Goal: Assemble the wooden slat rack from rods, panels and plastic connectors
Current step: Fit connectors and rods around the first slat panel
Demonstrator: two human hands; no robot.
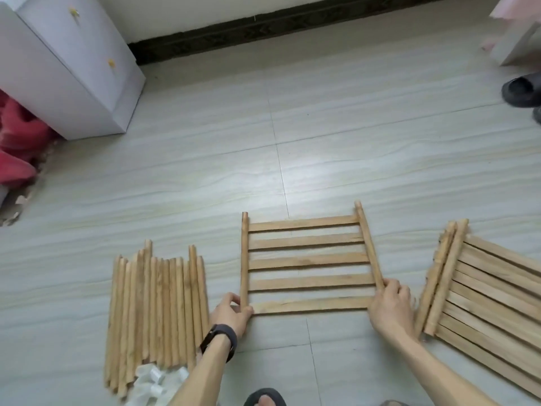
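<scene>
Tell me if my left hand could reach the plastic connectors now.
Probably yes: the left hand grips the slat panel and must let go first, but the plastic connectors lie uncovered close behind it.

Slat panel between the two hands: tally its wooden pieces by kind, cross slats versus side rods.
Cross slats: 5
Side rods: 2
Total: 7 pieces in the slat panel

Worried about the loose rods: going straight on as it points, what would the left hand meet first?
The slat panel's left rod, which the left hand grips; probably the slats next, not the loose rods.
</scene>
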